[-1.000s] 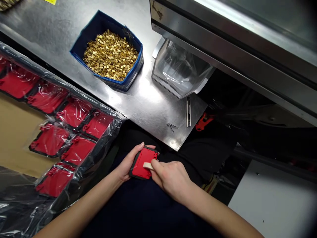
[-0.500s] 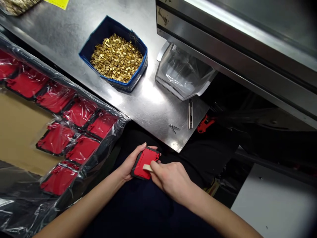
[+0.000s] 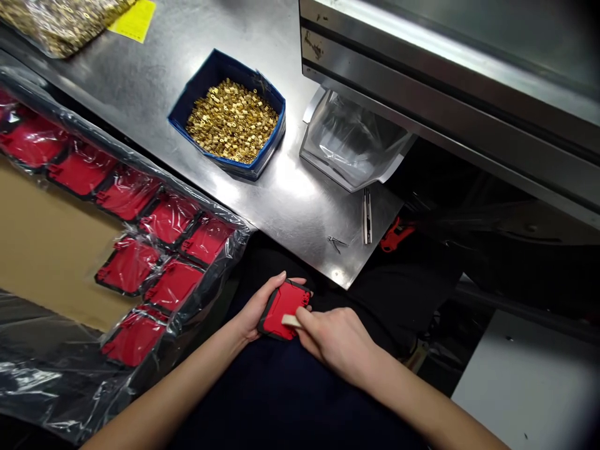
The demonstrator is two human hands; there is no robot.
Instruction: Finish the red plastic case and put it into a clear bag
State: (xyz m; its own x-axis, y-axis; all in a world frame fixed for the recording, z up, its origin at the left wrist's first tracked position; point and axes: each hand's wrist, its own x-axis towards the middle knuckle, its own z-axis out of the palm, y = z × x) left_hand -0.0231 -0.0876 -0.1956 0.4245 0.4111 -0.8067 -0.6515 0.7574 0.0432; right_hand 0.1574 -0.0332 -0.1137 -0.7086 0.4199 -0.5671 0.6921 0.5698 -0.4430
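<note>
A small red plastic cover with a black rim (image 3: 280, 305) lies tilted over my lap. My left hand (image 3: 257, 310) is closed around its left and far edges, thumb along the side and fingers underneath. In my right hand (image 3: 338, 340) a short pale flat stick (image 3: 291, 321) is pinched between thumb and fingers. The stick's tip rests on or just over the red face near the lower right; contact is hard to tell. The rest of the stick is hidden inside the hand.
On the metal table (image 3: 154, 81) stands a blue bin (image 3: 269, 156) of small brass pieces. Beside it are a plastic-lined tray (image 3: 312, 159), a slim knife-like tool (image 3: 367, 215) and small clippers (image 3: 336, 242). Bagged red covers (image 3: 173, 284) fill a lined box at left. A metal machine overhangs the right.
The camera view has shifted, so the table, box and hands appear slightly farther right. Both hands keep hold of the cover and the stick, with little change between them.
</note>
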